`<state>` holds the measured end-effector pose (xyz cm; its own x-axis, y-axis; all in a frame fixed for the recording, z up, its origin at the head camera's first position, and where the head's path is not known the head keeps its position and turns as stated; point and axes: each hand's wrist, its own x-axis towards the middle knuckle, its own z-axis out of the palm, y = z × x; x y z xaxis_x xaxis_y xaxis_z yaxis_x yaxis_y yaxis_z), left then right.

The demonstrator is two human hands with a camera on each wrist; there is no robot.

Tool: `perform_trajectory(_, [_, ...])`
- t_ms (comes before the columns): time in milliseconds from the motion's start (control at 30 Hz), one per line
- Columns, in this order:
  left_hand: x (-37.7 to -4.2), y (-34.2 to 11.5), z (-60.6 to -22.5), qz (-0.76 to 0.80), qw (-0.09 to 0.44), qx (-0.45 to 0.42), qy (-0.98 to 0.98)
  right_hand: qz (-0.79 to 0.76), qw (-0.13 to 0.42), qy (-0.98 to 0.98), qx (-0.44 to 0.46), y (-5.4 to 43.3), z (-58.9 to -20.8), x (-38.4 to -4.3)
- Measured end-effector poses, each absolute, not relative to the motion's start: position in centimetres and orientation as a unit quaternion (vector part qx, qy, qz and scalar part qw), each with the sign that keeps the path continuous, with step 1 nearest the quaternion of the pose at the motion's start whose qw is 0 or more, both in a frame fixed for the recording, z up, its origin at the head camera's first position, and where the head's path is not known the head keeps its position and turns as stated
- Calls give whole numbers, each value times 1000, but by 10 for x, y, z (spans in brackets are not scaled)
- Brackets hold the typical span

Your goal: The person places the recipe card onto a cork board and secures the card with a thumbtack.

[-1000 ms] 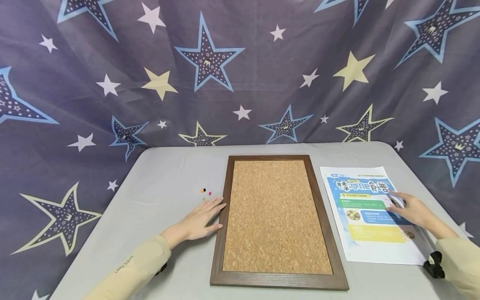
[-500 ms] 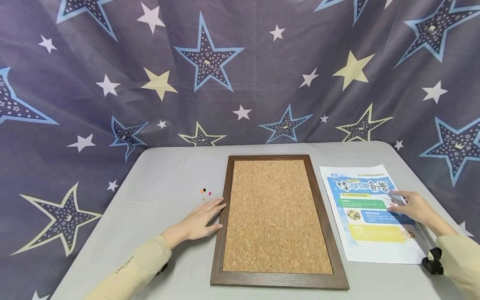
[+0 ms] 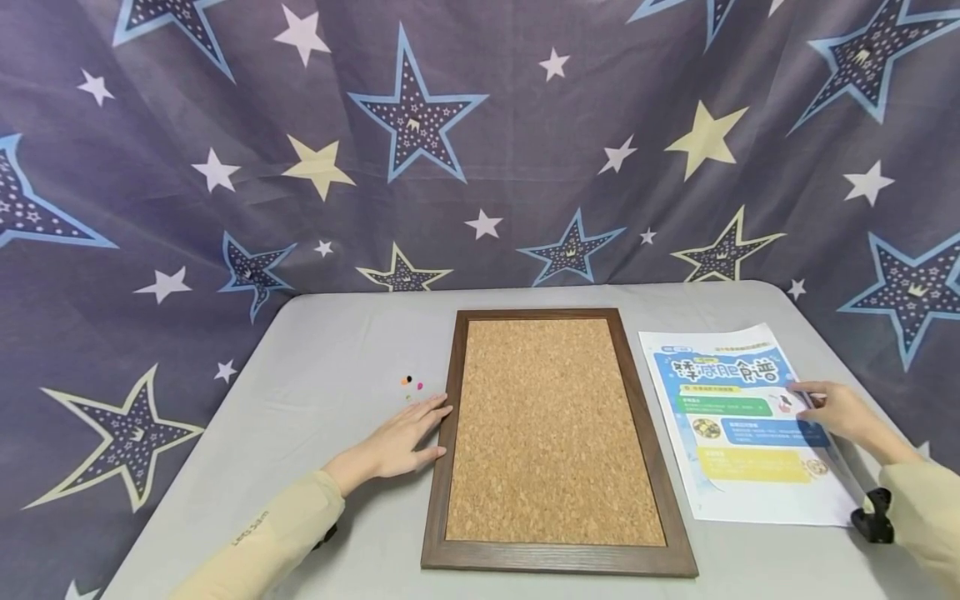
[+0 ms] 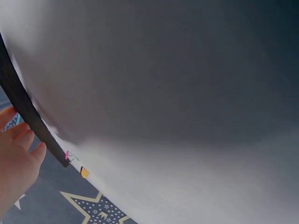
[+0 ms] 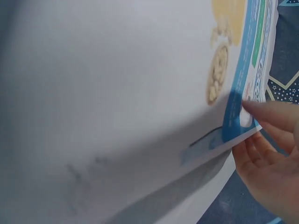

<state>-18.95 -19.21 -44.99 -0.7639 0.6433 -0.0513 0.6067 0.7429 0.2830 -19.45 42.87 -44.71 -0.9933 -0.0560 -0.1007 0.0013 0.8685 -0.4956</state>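
A cork board (image 3: 555, 433) in a brown wooden frame lies in the middle of the table. My left hand (image 3: 393, 440) rests at its left side, fingers extended, fingertips on the frame (image 4: 32, 119). On the right lies a printed poster sheet (image 3: 735, 417) with a blue heading and green, blue and yellow bands. At the sheet's right edge, my right hand (image 3: 843, 414) pinches the paper. In the right wrist view, the thumb of that hand (image 5: 271, 158) is on the printed face, the other fingers are under the raised edge.
Several small coloured pieces, black, orange and pink (image 3: 420, 386), lie beyond the left hand. A pale grey cloth covers the table (image 3: 337, 350). Behind it hangs a dark curtain (image 3: 517, 142) with stars. A black wrist strap piece (image 3: 872, 517) sits below the right sleeve.
My right hand has shifted a little right, from over the poster to its right edge, which has lifted slightly. The left hand and the cork board have stayed in place.
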Motion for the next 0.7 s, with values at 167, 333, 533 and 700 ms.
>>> perform_trajectory(167, [-189, -192, -448, 126, 80, 331, 932, -278, 98, 956, 15, 434, -445, -194])
perform_trajectory(333, [-189, -191, -446, 130, 87, 329, 931, -284, 92, 954, 26, 437, -442, -193])
perform_trajectory(533, [-189, -190, -445, 134, 87, 325, 932, -305, 85, 948, 44, 443, -440, -192])
perform_trajectory(700, [-189, -189, -443, 149, 95, 317, 932, -344, 109, 929, 80, 447, -439, -193])
